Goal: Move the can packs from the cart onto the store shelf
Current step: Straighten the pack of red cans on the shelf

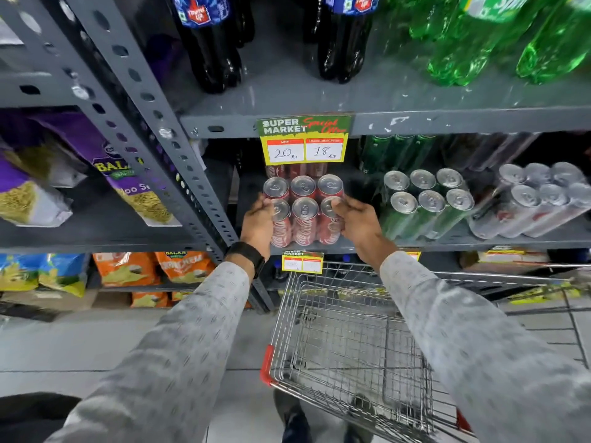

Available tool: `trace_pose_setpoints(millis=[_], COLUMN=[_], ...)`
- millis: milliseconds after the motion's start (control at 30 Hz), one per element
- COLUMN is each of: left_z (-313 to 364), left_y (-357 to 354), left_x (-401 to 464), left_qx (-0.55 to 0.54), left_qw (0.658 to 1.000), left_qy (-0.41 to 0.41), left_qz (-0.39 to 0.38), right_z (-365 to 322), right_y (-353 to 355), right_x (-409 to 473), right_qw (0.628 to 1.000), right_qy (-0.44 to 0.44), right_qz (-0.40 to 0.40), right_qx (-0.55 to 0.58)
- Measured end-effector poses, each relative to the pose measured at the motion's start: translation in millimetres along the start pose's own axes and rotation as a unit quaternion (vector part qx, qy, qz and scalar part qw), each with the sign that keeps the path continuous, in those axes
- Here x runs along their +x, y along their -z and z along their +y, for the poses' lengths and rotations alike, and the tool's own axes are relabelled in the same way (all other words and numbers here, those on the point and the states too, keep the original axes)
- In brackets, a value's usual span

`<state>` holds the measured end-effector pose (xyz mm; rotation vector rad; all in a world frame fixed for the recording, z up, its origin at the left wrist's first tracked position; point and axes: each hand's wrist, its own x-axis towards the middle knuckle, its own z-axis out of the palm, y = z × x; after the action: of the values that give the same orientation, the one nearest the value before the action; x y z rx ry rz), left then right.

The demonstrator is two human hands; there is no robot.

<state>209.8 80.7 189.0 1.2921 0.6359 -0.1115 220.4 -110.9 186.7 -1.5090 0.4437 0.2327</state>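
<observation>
A shrink-wrapped pack of red cola cans (303, 212) stands on the grey store shelf (447, 242), just below a yellow price tag. My left hand (258, 225) grips the pack's left side and my right hand (355, 223) grips its right side. More red cans show behind it. A pack of green cans (425, 203) and a pack of silver cans (537, 199) stand to the right on the same shelf. The wire cart (351, 340) below my arms holds no packs that I can see.
Dark and green soda bottles (345, 43) fill the shelf above. A slotted grey upright (179, 174) stands left of the red pack, with snack bags (134, 187) beyond it. Orange and blue snack bags (128, 270) sit on lower shelves by the floor.
</observation>
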Motion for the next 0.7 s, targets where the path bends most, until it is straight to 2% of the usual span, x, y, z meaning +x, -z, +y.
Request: trace_pose_setpoints(millis=[200, 700], left_z=[-1.1, -0.1], left_y=[1.9, 1.9], left_x=[-1.4, 5.2], left_qx=[-0.001, -0.004], left_qw=[0.999, 0.997], left_qy=[-0.003, -0.019], left_qz=[-0.039, -0.07], right_z=[-3.5, -9.6], right_y=[-0.4, 1.2], right_x=[-0.1, -3.4], right_qw=[1.0, 1.0], right_qy=[0.0, 0.017], right_qz=[0.001, -0.002], right_qx=[-0.008, -0.016])
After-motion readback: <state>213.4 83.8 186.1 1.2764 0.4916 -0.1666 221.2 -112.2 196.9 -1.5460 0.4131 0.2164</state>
